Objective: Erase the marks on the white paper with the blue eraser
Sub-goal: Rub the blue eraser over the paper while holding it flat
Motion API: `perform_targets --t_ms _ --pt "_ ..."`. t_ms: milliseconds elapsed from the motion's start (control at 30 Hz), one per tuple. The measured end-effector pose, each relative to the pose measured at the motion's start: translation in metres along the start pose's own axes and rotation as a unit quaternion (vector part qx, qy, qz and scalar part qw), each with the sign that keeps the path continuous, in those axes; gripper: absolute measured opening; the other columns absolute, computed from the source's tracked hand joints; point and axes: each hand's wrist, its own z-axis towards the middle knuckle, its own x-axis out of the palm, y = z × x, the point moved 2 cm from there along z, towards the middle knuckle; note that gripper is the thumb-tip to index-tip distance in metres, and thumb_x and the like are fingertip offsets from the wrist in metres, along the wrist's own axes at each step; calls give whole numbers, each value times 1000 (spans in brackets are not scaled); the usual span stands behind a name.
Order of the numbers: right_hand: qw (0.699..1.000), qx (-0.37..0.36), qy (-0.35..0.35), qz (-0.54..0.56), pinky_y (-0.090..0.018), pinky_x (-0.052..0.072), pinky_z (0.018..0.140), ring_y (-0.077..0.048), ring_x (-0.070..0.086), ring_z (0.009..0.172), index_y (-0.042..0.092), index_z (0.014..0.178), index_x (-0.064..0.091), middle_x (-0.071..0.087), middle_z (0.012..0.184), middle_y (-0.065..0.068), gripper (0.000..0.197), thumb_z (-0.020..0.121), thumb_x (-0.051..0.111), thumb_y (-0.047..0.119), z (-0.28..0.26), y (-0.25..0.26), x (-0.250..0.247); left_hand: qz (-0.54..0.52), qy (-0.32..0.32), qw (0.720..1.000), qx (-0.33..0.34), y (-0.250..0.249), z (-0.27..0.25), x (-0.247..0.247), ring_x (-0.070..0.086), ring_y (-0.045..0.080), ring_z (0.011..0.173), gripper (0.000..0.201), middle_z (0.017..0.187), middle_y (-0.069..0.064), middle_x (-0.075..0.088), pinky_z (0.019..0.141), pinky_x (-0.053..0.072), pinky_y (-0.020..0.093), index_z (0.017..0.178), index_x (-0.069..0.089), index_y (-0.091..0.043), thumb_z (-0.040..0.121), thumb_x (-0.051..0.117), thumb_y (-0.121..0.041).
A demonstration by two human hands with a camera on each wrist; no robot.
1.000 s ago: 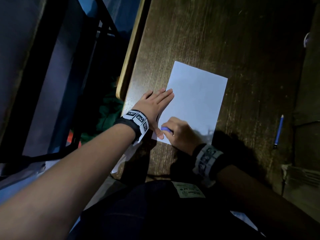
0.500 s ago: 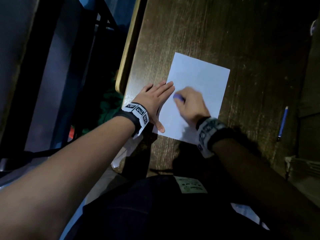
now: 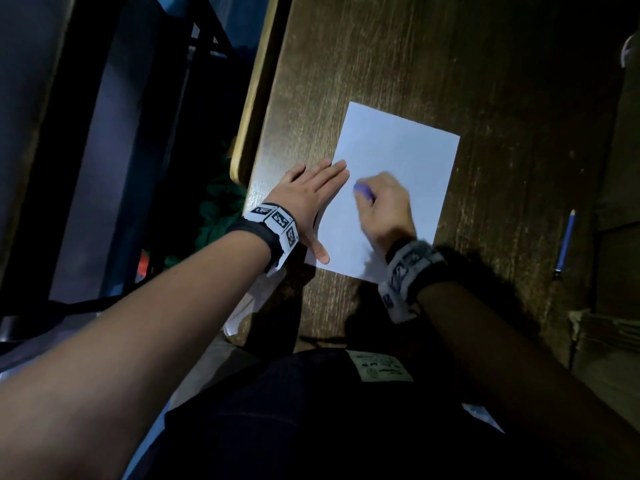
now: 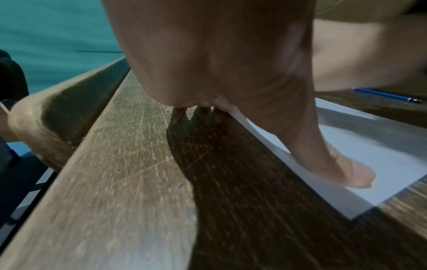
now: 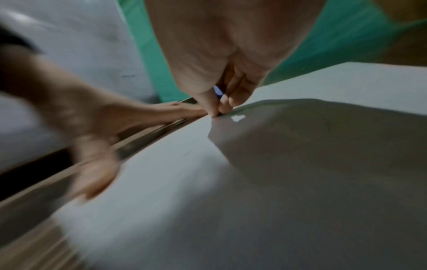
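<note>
Wooden desk [image 3: 398,57]: dark, scratched grain running away from the person; a rounded lighter edge along its left side.

White paper [image 3: 408,157]: a rectangular sheet lying flat on the desk, its long axis running from the person's near side toward the far side and leaning slightly to the right. The far short edge points away from the person. No marks can be made out on it in the head view; a shadow covers its near right corner.

Left hand [image 3: 304,199]: laid flat, fingers straight and held together, pointing up and to the right. The fingers lie along the paper's left long edge, partly on the desk. The thumb [image 4: 342,164] is splayed out and presses on the sheet near its near left corner.

Right hand [image 3: 388,209]: blurred, resting over the middle of the paper, with fingers curled and pinching the blue eraser [image 3: 363,190]. In the right wrist view the fingertips [image 5: 225,107] meet the sheet, and only a sliver of blue shows between them. The eraser's exposed end points left, toward the left hand's fingertips; its long axis cannot be told.

Blue pencil [image 3: 565,242]: lying on the desk well apart from the paper, to the right, roughly parallel to the sheet's long edge.
</note>
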Motion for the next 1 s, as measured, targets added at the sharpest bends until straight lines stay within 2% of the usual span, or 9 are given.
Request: perform_targets --t_ms 167,300,367,433,533,700,767,900,1000 --pt "970 -143 193 32 -36 47 65 -28 56 67 5 78 70 58 73 -10 7 83 67 1 -47 18 3 12 5 1000 -2 1 0 -1 -17 14 155 164 170 -7 -16 124 -7 43 162 -11 -22 41 78 -87" --pt "998 -29 63 -8 -21 36 73 -20 55 78 11 87 69 57 82 -4 12 93 60 16 13 -7 -8 1 5 1000 1 0 1 1 -16 13 155 165 170 -7 -14 124 -7 42 163 -9 -22 38 78 -88" --pt "1000 -7 25 2 -24 39 71 -22 55 75 8 85 68 57 80 -7 12 92 60 13 8 -8 -1 6 4 1000 -3 0 1 0 -16 13 155 166 170 -7 -15 124 -7 43 163 -9 -21 38 78 -88" --pt "994 -82 70 26 -32 44 66 -26 53 68 4 79 67 55 73 -11 9 87 64 4 -24 10 9 9 1 1000 -6 0 1 -1 -15 13 155 166 170 -7 -14 124 -5 43 163 -8 -21 38 79 -88" --pt "963 -174 204 38 -30 44 67 -24 53 68 5 80 69 58 73 -11 6 85 68 3 -38 19 9 11 -2 1000 -7 0 2 -1 -14 14 156 166 170 -7 -14 125 -3 44 163 -8 -22 37 79 -88" --pt "1000 29 11 -6 -25 44 79 -23 60 83 9 92 72 64 88 -10 14 92 61 18 30 -8 -2 2 3 1000 -5 1 1 2 -15 13 155 167 170 -8 -15 124 -6 43 163 -9 -21 37 79 -88" --pt "999 -26 24 11 -33 46 72 -30 59 75 4 83 70 61 79 -14 13 91 61 10 7 7 11 3 -3 1000 -4 0 2 1 -14 13 155 168 170 -7 -14 124 -5 43 163 -7 -21 36 80 -87" --pt "965 -181 187 41 -36 46 64 -25 52 67 3 76 69 58 72 -12 9 84 66 1 -39 25 13 17 6 1000 -15 -1 2 0 -15 14 155 169 170 -7 -15 125 -5 44 162 -10 -21 36 81 -85" --pt "995 -30 89 -21 -33 47 77 -29 59 81 6 86 71 63 85 -14 14 91 59 13 20 2 -2 10 14 1000 -8 -2 1 0 -17 14 155 170 169 -6 -16 124 -7 44 162 -11 -20 35 80 -87"
